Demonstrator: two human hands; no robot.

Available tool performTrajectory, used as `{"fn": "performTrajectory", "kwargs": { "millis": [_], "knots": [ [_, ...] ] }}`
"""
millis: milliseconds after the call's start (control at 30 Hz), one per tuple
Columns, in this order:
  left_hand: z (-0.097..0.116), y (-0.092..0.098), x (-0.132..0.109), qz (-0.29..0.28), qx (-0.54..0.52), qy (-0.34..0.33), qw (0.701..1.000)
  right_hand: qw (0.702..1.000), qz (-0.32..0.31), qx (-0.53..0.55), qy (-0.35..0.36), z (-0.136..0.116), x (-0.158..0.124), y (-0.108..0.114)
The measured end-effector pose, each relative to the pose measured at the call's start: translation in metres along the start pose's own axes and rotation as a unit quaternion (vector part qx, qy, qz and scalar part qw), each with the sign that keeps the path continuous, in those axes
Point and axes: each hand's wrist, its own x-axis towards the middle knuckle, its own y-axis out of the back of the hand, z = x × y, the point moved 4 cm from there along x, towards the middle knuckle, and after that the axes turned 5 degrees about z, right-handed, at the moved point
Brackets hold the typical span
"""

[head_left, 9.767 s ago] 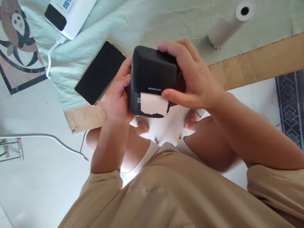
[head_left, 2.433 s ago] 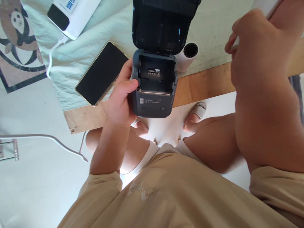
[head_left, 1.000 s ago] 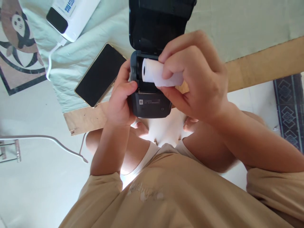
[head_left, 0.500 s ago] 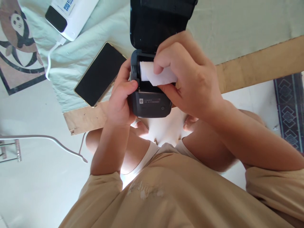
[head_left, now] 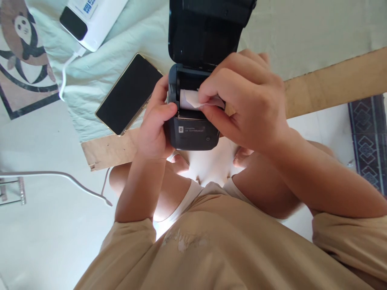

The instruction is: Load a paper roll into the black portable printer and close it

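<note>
A small dark portable printer (head_left: 193, 135) is held up in front of me, its black lid (head_left: 205, 34) swung back away from me. My left hand (head_left: 155, 121) grips the printer's left side, thumb on the top edge by the opening. Inside the compartment lies a white paper roll (head_left: 188, 100). My right hand (head_left: 246, 102) reaches over from the right and pinches the roll's loose paper end between thumb and index finger. The right part of the roll is hidden behind those fingers.
A black-screened smartphone (head_left: 129, 94) lies on the pale green cloth (head_left: 302, 32) left of the printer. Farther left are a white power bank (head_left: 99, 22) with a white cable (head_left: 64, 76) plugged in. A wooden table edge (head_left: 335, 82) runs below the cloth.
The paper roll has come toward me and sits lower in the compartment. My right hand has shifted slightly right, its fingers now pinched on the paper end. The left hand keeps its grip.
</note>
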Motion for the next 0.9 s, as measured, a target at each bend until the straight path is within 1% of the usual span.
{"fn": "performTrajectory", "kwargs": {
  "millis": [167,300,400,500,567,667,700,767,833,900],
  "knots": [
    [0.003,-0.002,-0.001,0.012,0.007,0.017,1.000,0.999,0.014,0.030,0.018,-0.002,-0.002,0.002],
    [0.005,-0.005,-0.003,0.012,0.015,0.027,0.999,0.998,0.005,0.056,0.042,-0.002,-0.005,0.001],
    [0.003,-0.005,-0.003,0.006,0.023,0.033,0.999,0.996,-0.011,0.066,0.063,-0.002,-0.008,-0.001],
    [-0.003,0.001,0.000,-0.025,0.028,0.003,0.999,0.993,-0.012,0.082,0.085,-0.003,-0.010,-0.002],
    [-0.006,0.006,0.003,-0.058,0.028,-0.033,0.997,0.992,-0.013,0.090,0.084,-0.002,-0.011,-0.002],
    [-0.011,0.013,0.005,-0.056,0.045,-0.048,0.996,0.990,-0.059,0.096,0.087,-0.002,-0.010,-0.004],
    [-0.011,0.014,0.005,-0.050,0.055,-0.049,0.996,0.989,-0.061,0.101,0.086,-0.001,-0.009,-0.003],
    [-0.011,0.015,0.005,-0.038,0.074,-0.052,0.995,0.991,-0.016,0.112,0.067,0.002,-0.006,0.003],
    [-0.011,0.014,0.004,-0.035,0.091,-0.046,0.994,0.992,0.040,0.113,0.029,0.007,-0.003,0.008],
    [-0.011,0.014,0.004,-0.028,0.101,-0.038,0.994,0.993,0.052,0.103,0.001,0.010,-0.002,0.010]
  ]
}}
